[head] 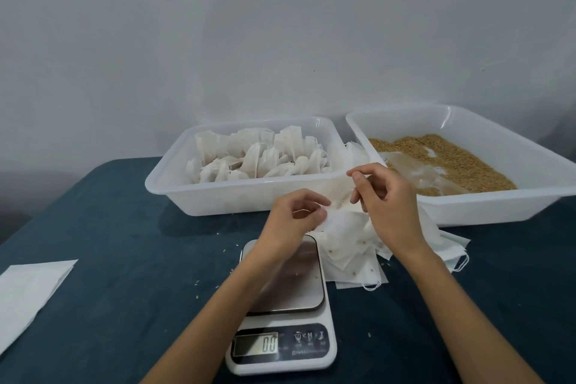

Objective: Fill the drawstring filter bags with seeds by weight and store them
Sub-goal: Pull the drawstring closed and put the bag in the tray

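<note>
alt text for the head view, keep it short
Both hands, left hand and right hand, hold an empty filter bag above a scale reading zero; behind are a tray of filled bags and a tray of seeds.

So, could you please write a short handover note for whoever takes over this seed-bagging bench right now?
Left hand and right hand each pinch an edge of one empty filter bag, held above the far end of the scale. The scale's platform is bare.
Done: the left tray holds many filled bags.
Supplies: seeds lie in the right tray; a pile of empty bags lies right of the scale, and a flat white sheet lies at the table's left edge.
Left: open the held bag, fill it by weight, draw it shut, store it in the left tray, then repeat.
</note>
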